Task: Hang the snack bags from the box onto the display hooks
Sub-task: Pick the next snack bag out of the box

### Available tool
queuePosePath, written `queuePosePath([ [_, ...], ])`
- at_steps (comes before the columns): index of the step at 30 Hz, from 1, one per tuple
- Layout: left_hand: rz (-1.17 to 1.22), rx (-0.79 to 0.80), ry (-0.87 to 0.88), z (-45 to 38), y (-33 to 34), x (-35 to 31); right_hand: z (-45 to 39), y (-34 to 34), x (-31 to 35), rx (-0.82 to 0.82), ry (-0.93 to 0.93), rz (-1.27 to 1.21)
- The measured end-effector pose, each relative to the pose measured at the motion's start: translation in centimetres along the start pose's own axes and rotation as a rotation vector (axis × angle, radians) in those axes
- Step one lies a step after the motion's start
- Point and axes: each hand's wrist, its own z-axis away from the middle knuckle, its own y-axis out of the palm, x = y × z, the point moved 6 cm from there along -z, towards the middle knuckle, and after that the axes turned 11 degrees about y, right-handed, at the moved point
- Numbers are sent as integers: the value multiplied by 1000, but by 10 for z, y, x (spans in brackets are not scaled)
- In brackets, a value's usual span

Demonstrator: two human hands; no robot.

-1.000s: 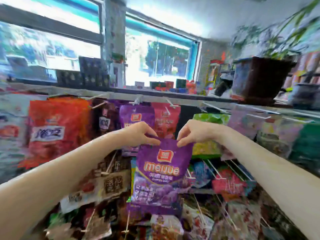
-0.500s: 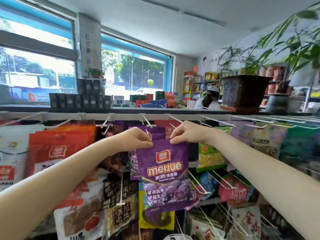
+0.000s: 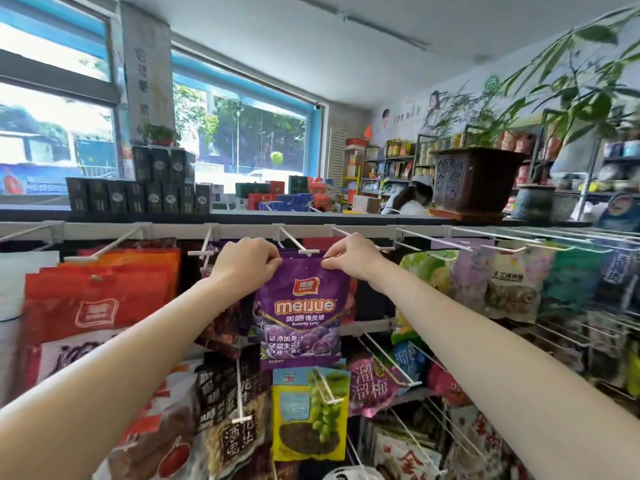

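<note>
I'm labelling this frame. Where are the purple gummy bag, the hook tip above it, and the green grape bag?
purple gummy bag [image 3: 300, 308]: head view, on the printed brand name.
hook tip [image 3: 309, 252]: head view, on its white end bar.
green grape bag [image 3: 308, 422]: head view, on the bag's front.

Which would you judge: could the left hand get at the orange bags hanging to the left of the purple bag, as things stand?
Probably not at once. The left hand pinches a top corner of the purple bag, as the right hand does. The orange bags hang unblocked, so once freed it likely could.
</note>
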Motion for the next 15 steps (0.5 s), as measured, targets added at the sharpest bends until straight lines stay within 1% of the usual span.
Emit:
queuePosePath([
  [4, -32, 10, 37, -6, 3, 1, -3, 2, 1, -16, -4, -25],
  [6, -95, 17, 41, -9, 6, 5, -6, 4, 3, -22, -15, -16],
  [8, -179, 36, 21, -10, 12, 11, -12, 9, 3, -33, -7, 37],
  [10, -209, 22, -17, -8, 19, 18, -19, 16, 1, -80, 5, 79],
  [12, -231, -85, -8, -5, 21, 17, -23, 22, 0, -174, -3, 117],
  [14, -212, -229, 72, 3, 21, 6, -23, 28, 0, -248, -52, 166],
  [15, -184, -307, 141, 8, 21, -2, -21, 32, -1, -275, -87, 202],
])
